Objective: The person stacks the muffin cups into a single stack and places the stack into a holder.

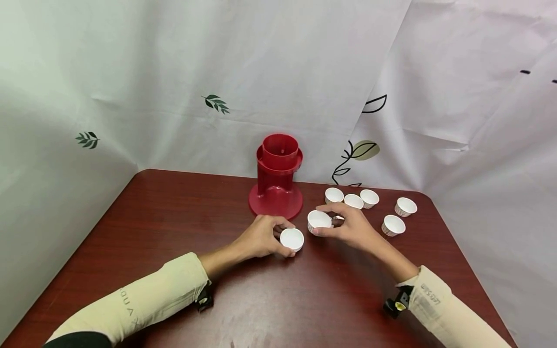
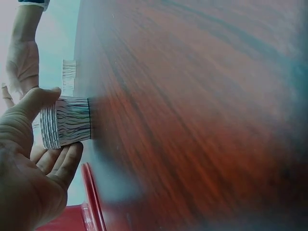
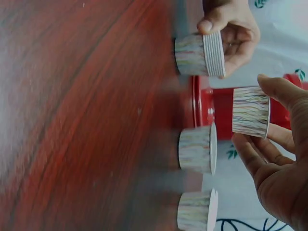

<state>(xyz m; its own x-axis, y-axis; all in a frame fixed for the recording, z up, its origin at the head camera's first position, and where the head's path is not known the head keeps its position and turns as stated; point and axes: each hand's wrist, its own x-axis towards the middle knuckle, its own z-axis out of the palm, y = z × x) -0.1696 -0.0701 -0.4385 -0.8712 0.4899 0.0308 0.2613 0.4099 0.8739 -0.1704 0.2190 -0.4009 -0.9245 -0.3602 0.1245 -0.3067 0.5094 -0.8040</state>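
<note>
Holding a nested cup stack [image 1: 291,239] between thumb and fingers: left hand [image 1: 264,237]. Stack stands on the table [image 1: 183,217], just to the near side of the red stand [image 1: 277,182]. Right hand [image 1: 350,225] pinches a single cup [image 1: 319,219], upright, raised off the table, near-right of the stand. Loose cups [image 1: 393,225] sit upright right of the stand.

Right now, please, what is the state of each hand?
Left hand: holding a stack of paper cups.
Right hand: holding a single paper cup.
</note>
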